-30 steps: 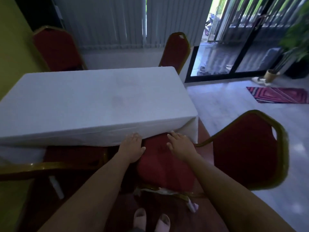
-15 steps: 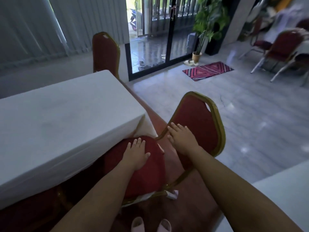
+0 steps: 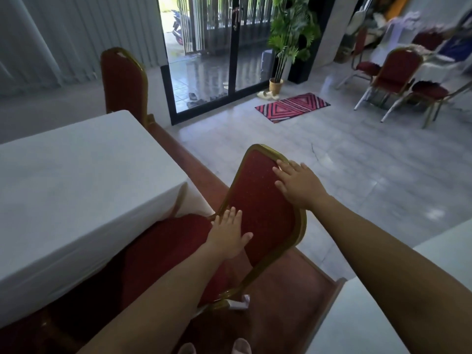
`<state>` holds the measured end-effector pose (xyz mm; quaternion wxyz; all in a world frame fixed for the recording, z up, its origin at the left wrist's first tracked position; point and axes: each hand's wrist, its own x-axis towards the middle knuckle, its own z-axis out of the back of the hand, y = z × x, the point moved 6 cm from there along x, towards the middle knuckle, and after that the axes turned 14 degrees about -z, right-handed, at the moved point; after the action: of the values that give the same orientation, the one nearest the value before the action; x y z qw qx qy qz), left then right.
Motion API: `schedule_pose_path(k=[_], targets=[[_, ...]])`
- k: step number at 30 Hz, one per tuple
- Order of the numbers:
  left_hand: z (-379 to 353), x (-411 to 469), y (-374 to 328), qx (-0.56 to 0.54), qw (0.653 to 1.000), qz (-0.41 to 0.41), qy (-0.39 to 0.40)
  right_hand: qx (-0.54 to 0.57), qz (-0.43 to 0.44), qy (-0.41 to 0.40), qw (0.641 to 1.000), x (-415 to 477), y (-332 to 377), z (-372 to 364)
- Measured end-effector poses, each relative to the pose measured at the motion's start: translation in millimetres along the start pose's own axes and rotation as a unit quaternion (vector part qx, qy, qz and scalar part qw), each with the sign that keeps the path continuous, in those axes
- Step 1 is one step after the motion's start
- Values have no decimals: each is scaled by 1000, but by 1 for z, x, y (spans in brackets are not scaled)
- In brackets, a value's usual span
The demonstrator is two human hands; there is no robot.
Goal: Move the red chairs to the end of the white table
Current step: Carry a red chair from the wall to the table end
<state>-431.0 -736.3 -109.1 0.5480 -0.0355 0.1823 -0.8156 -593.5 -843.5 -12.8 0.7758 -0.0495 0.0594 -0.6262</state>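
At the near edge, 2 feet stand on a red-brown carpet strip. Both bare forearms reach forward to a red chair with a gold frame, set at the right corner of the white worktop, its seat partly tucked under the hanging cloth.

The left hand lies flat with fingers spread on the lower backrest, beside the left frame rail. The right hand lies flat near the top right of the backrest, fingers over the gold rim. Neither grip is closed; both palms only rest on the padding.

This looks like the start of moving this chair: hands placed, hold not yet taken. The next move probably calls for closing the fingers around the frame rails, then drawing the seat out from under the cloth before turning it.

The worktop corner and its draped cloth sit tight against the chair on the left. A second white surface crowds the near right. Open grey floor lies beyond the chair to the right.

Farther off, another red chair stands at the far end of the worktop. Beyond are a patterned mat, a potted plant, glass doors, and more red chairs at far right.
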Motion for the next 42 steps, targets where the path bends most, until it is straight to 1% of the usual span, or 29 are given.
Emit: schedule_pose_path(k=[2,6,12,14,18,22,28,32,35,38,42], targets=[[0,14,-14,-4,1000,-12,6,-9,1,-3,1000,11,-13,0],[7,45,-41,-32,999,-28,4,-4,7,20,1000,35,-32,-7],[5,91,-77,-75,996,-25,38,11,59,38,997,69,-39,-10],[6,107,-89,-101,994,-6,33,11,77,43,996,78,-40,-11],[6,131,-93,-144,987,73,-1,26,97,39,994,92,-43,-12],[4,136,-98,-152,984,88,-3,45,104,42,993,98,-45,-16],[-3,115,-99,-165,984,60,-25,147,75,52,985,87,-25,-18],[-8,86,-91,-199,977,36,-63,159,100,85,979,84,-6,-20],[-10,61,-83,-220,971,27,-87,161,121,91,975,77,10,-20],[-6,36,-76,-208,973,10,-98,198,129,90,968,67,25,-20],[-4,14,-65,-167,980,-5,-104,260,108,81,956,53,40,-24]])
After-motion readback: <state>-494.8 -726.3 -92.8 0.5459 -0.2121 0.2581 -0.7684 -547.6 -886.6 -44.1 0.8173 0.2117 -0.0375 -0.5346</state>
